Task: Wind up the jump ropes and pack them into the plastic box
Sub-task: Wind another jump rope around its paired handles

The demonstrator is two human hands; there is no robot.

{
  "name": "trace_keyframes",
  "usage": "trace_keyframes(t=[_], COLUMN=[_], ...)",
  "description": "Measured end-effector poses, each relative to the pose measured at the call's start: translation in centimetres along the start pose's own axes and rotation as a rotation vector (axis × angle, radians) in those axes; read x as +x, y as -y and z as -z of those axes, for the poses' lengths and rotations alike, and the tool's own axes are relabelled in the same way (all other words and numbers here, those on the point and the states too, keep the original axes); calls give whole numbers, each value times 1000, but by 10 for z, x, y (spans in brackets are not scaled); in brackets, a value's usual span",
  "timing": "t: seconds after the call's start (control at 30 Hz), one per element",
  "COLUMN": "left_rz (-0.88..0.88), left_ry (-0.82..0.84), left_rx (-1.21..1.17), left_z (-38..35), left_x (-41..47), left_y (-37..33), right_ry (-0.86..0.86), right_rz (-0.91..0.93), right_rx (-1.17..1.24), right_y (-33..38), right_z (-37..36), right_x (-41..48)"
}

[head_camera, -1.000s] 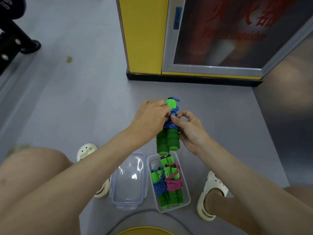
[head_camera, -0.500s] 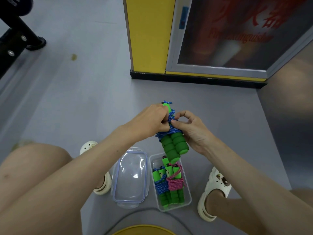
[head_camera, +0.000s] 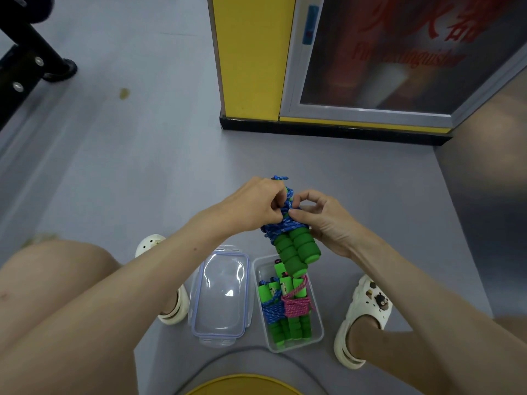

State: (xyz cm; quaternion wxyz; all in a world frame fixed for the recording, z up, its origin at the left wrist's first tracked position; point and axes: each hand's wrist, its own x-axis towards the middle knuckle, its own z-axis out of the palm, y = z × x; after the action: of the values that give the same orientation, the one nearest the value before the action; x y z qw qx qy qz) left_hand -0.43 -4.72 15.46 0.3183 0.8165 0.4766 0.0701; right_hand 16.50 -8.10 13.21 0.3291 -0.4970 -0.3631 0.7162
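Blue cord pinched by fingers of my left hand and right hand, over the plastic box. Risk: tail slips untucked, wraps spring off the green handles.

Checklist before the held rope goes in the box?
1. Wrap of blue cord round green handles: ok.
2. Loose end tucked: cannot tell, fingers cover it.
3. Grip, left hand and right hand both pinching the cord: ok.
4. Access, plastic box open, lid lying beside it: ok.
5. Room beside the blue bundle and pink bundle inside: cannot tell.
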Motion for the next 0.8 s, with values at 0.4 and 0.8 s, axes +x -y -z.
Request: trace_keyframes(t=[0.4, 0.8], left_rz=[-14, 34], left_ry=[13, -11], left_rx=[369, 251], left_z=[-19, -30], left_x=[-2, -9], left_y=[-3, -1], right_ry=[-41, -72], right_rz=[-36, -9], right_rx=[-177, -492], right_y=[-9, -4], right_z=[-3, -9], right_x=[5, 4])
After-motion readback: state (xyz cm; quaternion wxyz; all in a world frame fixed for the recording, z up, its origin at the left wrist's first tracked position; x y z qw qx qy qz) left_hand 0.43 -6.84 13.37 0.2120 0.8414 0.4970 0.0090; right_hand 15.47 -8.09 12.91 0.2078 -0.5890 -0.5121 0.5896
